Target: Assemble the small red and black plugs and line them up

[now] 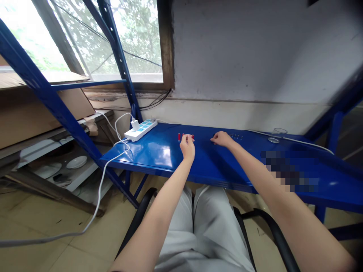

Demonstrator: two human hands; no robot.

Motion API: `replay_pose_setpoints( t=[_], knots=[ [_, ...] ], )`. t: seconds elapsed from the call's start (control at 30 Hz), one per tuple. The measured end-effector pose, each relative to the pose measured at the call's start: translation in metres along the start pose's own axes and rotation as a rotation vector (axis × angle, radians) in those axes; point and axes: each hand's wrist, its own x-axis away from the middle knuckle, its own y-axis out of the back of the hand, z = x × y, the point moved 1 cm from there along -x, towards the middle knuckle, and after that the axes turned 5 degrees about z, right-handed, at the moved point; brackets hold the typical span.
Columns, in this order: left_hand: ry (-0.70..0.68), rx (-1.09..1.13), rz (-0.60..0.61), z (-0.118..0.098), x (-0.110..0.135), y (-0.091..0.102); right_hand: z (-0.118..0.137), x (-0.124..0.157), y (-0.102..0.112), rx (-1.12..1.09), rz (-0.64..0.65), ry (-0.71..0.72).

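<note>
While right hand [221, 139] lies flat, left hand [187, 146] curls

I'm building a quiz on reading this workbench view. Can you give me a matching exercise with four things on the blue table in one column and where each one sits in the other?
Things:
1. power strip
2. small red pieces
3. row of small dark pieces
4. clear glass

Places:
A. just beyond the right hand
B. toward the right end of the blue table
C. at the fingertips of the left hand
D. back left corner of the table, with a charger plugged in

Pairs: 1-D, 2-C, 3-A, 4-B
</note>
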Motion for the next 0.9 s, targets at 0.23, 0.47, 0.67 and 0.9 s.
replay_pose_setpoints(
  t=[0.23, 0.47, 0.67, 0.9],
  knots=[
    [-0.12, -0.147, 0.14, 0.0, 0.006, -0.003, -0.057, -0.014, 0.01, -0.097, -0.049, -0.276],
    [-0.17, -0.219, 0.23, 0.003, 0.008, -0.003, -0.033, -0.033, -0.028, -0.162, -0.229, -0.316],
    [-0.257, -0.369, 0.366, 0.001, 0.013, -0.009, 0.005, -0.013, -0.038, -0.088, -0.34, -0.14],
    [-0.449, -0.548, 0.538, 0.001, 0.016, -0.016, 0.01, 0.035, -0.036, 0.201, -0.39, 0.226]
  ],
)
